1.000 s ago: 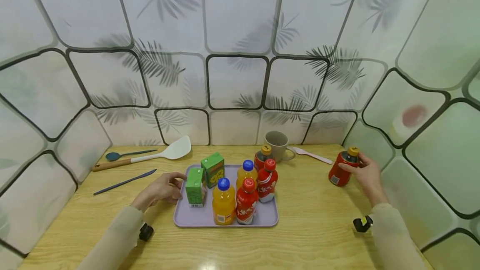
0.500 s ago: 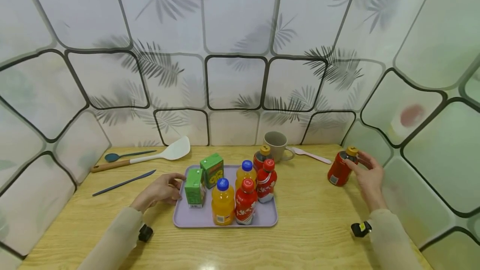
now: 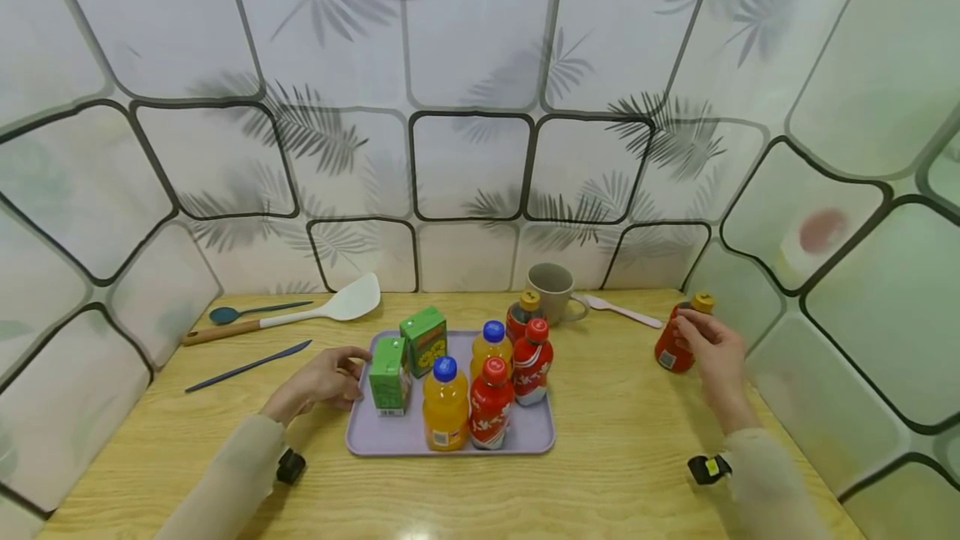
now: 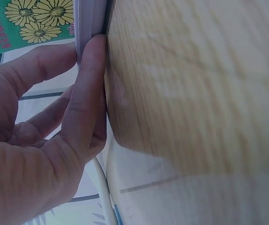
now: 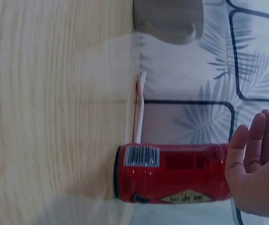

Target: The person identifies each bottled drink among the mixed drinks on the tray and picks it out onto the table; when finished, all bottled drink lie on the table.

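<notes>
1. At the right of the head view, we see our right hand [image 3: 718, 361] beside a red-labelled bottle with a yellow cap [image 3: 671, 347], which stands upright on the table [image 3: 615, 448].
2. This hand's fingers bend loosely towards the thumb without wrapping the bottle; we cannot tell whether any fingertip touches it.
3. Left of centre, our left hand [image 3: 324, 380] pinches the left rim of a lilac tray [image 3: 408, 438] between thumb and fingers.
4. On the tray's left half we have a front green drink carton [image 3: 389, 377] and, up and right of it, a rear green drink carton [image 3: 425, 342] printed with yellow flowers.
5. Lower centre on the tray, a front orange drink bottle [image 3: 446, 413] stands just beside a front red bottle [image 3: 492, 413].
6. Behind these we find a rear orange drink bottle [image 3: 491, 350], a rear red bottle [image 3: 532, 369] and a dark drink bottle with a yellow cap [image 3: 521, 321], its base hidden.
7. Above the tray's right end sits a grey mug [image 3: 550, 296]; to its right lies a pink utensil [image 3: 626, 312].
8. At the left, we see a teal spoon [image 3: 225, 315], a white spatula [image 3: 352, 300] with a wooden handle and a dark blue knife [image 3: 251, 366].
</notes>
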A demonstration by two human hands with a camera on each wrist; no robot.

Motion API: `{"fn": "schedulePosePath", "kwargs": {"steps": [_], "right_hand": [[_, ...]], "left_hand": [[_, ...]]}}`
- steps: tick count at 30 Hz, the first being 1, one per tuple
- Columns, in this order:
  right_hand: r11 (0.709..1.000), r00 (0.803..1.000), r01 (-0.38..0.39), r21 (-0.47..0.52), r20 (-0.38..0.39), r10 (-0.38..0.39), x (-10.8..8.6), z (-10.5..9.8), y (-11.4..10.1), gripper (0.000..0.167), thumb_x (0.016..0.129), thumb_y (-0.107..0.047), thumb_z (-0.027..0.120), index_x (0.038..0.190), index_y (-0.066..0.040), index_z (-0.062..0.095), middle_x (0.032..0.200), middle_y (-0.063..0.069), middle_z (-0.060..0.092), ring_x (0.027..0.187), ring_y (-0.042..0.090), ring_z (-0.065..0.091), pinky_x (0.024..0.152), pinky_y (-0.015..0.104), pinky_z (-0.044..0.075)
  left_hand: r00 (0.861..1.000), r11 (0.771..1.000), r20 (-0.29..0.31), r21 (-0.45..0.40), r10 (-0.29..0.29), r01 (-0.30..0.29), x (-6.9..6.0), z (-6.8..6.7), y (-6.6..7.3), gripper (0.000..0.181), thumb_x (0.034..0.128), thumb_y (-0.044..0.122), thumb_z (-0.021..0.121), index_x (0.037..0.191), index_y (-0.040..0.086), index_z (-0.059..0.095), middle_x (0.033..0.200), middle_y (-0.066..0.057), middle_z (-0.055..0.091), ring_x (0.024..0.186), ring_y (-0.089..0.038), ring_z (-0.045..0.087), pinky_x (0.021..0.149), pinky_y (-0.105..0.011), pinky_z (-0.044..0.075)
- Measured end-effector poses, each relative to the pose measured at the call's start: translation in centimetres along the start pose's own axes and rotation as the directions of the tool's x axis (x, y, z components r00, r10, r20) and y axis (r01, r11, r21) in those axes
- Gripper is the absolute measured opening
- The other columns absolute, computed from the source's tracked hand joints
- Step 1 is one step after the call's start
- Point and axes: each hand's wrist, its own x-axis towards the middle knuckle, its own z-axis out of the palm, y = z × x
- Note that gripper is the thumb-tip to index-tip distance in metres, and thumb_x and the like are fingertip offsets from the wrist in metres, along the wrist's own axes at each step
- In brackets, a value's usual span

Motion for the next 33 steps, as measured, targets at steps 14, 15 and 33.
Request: {"fn": "schedulePosePath", "kwargs": {"steps": [14, 15, 33], "right_hand": [[0.992, 0.936, -0.012, -0.124, 0.348, 0.055, -1.3, 4.0, 1.8, 0.035, 0.096, -0.018, 0.061, 0.124, 0.003, 0.062, 0.099, -0.014, 0.071, 0.091, 0.006, 0.067, 0.078, 0.020, 0.057], [0.991, 0.929, -0.021, -0.134, 0.363, 0.069, -1.5, 4.3, 1.9, 0.038, 0.096, -0.018, 0.061, 0.126, 0.005, 0.059, 0.100, -0.013, 0.071, 0.092, 0.006, 0.067, 0.079, 0.021, 0.057], [0.980, 0.835, -0.084, -0.180, 0.524, 0.168, -4.1, 10.5, 2.1, 0.050, 0.091, -0.015, 0.068, 0.134, 0.005, 0.054, 0.129, 0.018, 0.060, 0.106, 0.010, 0.063, 0.086, 0.027, 0.057]], "left_hand": [[1.000, 1.000, 0.003, -0.010, -0.012, 0.012, 0.2, -0.1, -0.1, 0.064, 0.0740, -0.011, 0.065, 0.135, -0.001, 0.048, 0.103, -0.016, 0.049, 0.082, -0.022, 0.055, 0.064, -0.033, 0.060], [1.000, 1.000, 0.003, -0.009, -0.010, 0.010, 0.2, -0.1, -0.2, 0.065, 0.0740, -0.011, 0.065, 0.136, -0.001, 0.048, 0.103, -0.016, 0.048, 0.082, -0.022, 0.055, 0.064, -0.033, 0.060], [0.999, 1.000, 0.025, -0.023, 0.019, -0.019, -0.1, -0.1, -0.1, 0.064, 0.0751, -0.010, 0.065, 0.136, -0.003, 0.046, 0.105, -0.018, 0.048, 0.084, -0.022, 0.053, 0.066, -0.035, 0.060]]}}
